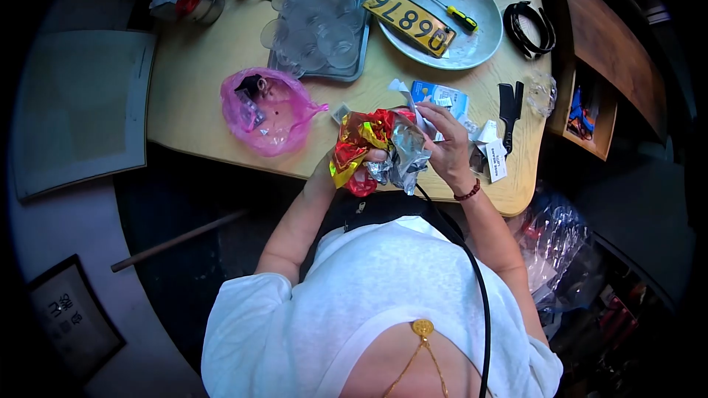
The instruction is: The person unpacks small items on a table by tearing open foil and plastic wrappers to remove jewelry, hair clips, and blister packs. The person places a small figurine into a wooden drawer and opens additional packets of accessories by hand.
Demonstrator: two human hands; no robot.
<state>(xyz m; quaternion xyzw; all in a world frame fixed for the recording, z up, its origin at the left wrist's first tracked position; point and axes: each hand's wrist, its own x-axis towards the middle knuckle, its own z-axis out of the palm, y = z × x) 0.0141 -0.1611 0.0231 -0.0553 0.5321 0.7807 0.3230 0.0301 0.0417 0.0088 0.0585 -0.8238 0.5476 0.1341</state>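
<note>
A bunch of crumpled shiny wrappers [361, 136], red, gold and silver, is bundled over the table's front edge. My left hand [376, 155] is closed around this bunch; its thumb shows in front, and the wrappers hide the other fingers. Bent fingers and thumb of my right hand [448, 140] pinch at the silver and white wrapper piece [411, 144] on the bunch's right side. A blue and white packet [448, 98] lies on the table just beyond my right hand. To the left sits an open pink plastic bag [284, 140] with small scraps inside.
Behind are a metal tray [355, 66] of clear cups and a round white dish [464, 59] bearing a yellow number plate [409, 21] and a screwdriver [461, 16]. Black combs [509, 110] and a white box [495, 161] lie right. A drawer [590, 136] stands open.
</note>
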